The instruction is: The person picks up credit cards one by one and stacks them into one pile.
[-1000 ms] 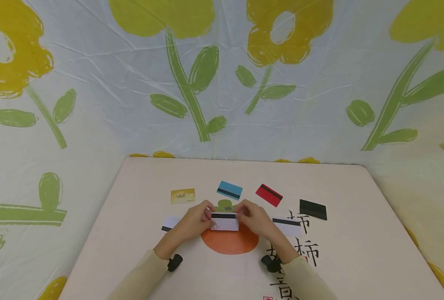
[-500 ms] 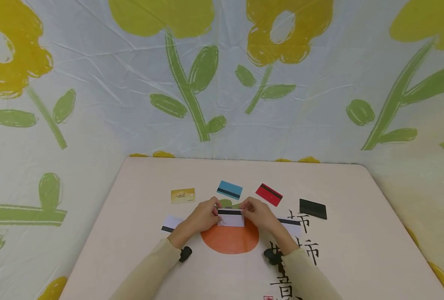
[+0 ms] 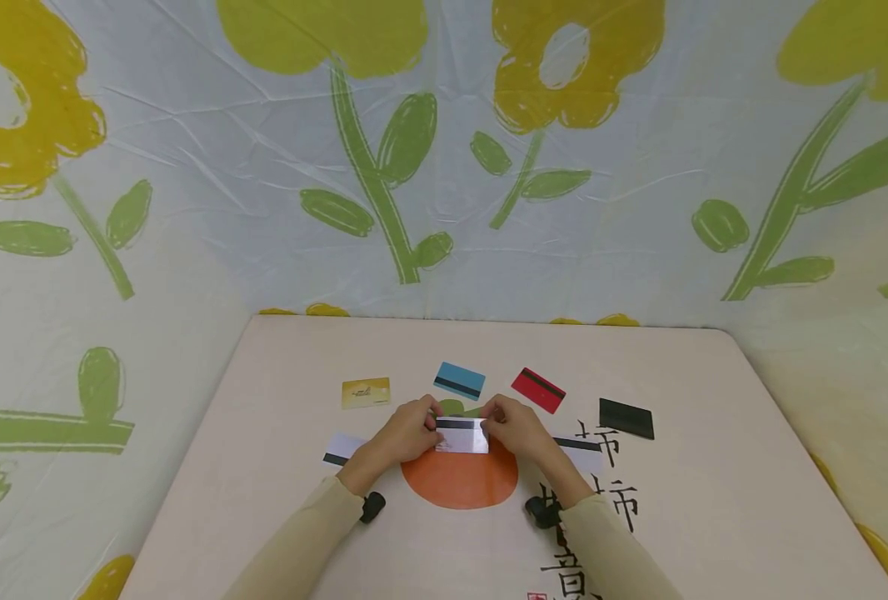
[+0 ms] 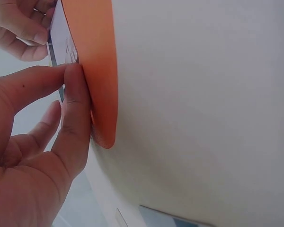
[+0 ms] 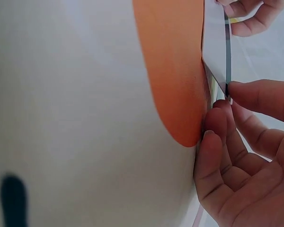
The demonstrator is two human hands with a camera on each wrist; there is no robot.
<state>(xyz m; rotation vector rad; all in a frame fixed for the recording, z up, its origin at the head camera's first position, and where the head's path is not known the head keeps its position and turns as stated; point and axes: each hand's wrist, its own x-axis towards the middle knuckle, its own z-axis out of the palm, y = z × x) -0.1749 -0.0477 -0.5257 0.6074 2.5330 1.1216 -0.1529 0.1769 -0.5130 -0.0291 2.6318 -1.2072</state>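
Both hands hold one white card (image 3: 461,440) with a black stripe along its upper part, over the orange fruit print in the middle of the table. The left hand (image 3: 408,432) pinches the card's left end between thumb and fingers, as the left wrist view shows at the card's edge (image 4: 61,35). At the right end, the right hand (image 3: 517,429) grips the card with its thumb near the striped corner; in the right wrist view the card (image 5: 215,47) is seen at a steep slant. Glare covers the right part of its stripe in the head view.
Beyond the hands lie a gold card (image 3: 366,392), a blue card (image 3: 459,381), a red card (image 3: 538,391) and a black card (image 3: 626,418). White striped cards lie beside the left forearm (image 3: 342,447) and the right forearm (image 3: 581,454), partly covered. The table (image 3: 301,342) meets a flowered cloth.
Both hands and the white card shifted slightly right and away from the body, then stayed nearly still. Glare has appeared on the card. The cards on the table have not moved.
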